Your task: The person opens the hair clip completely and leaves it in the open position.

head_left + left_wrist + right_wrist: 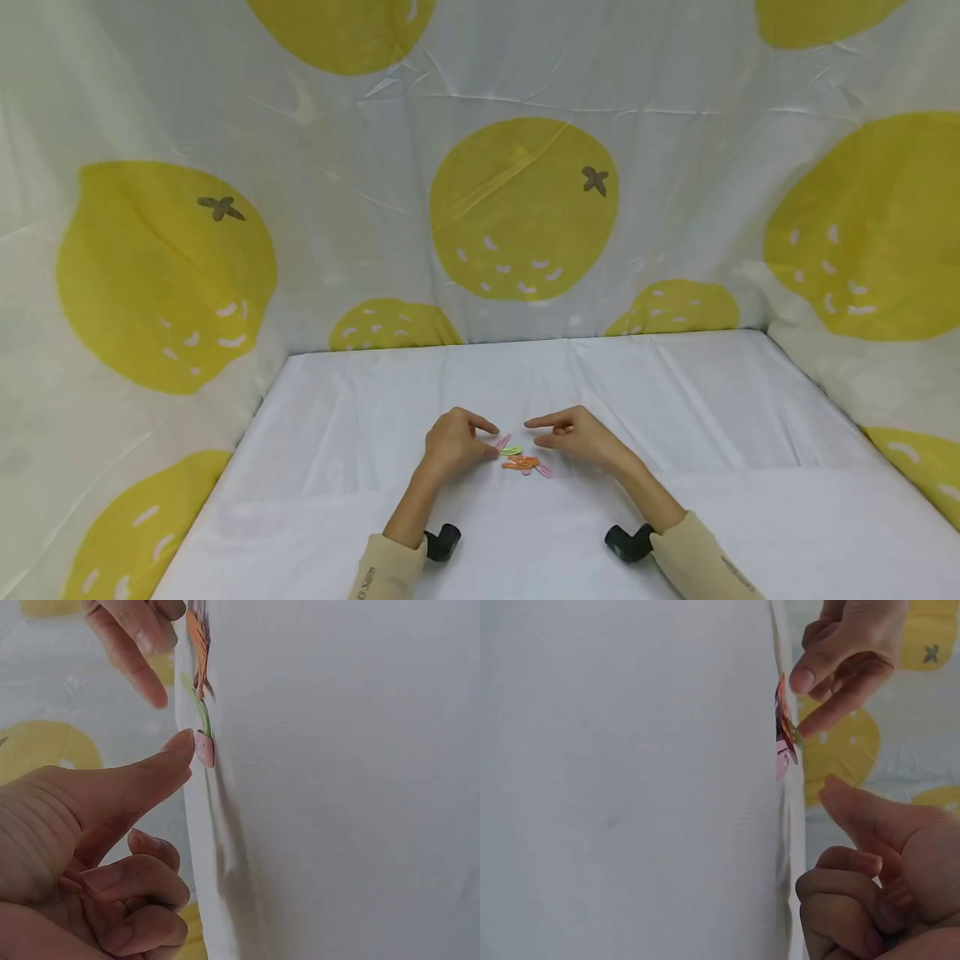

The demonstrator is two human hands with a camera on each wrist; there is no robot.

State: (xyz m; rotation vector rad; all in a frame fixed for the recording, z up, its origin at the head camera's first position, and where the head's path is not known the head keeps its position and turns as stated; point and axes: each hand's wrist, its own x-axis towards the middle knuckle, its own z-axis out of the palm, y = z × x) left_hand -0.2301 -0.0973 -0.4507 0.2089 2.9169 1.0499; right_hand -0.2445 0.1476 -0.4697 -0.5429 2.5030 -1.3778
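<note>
Several hair clips lie in a small cluster on the white tablecloth in the head view: an orange clip (520, 463), a light green clip (511, 451) and pink clips (544, 472). My left hand (450, 442) is at the left side of the cluster, thumb and index finger spread apart, fingertips right by the green clip and a pink clip (205, 749). Across from it, my right hand (585, 437) hovers on the right side with index finger extended and thumb apart, nothing between them. The other fingers of both hands are curled inward.
A white cloth (720, 533) covers the table. Behind and at both sides hangs a pale curtain with yellow lemon prints (525, 208). Black wrist devices (628, 543) stick out at the inner side of both beige sleeves (697, 558).
</note>
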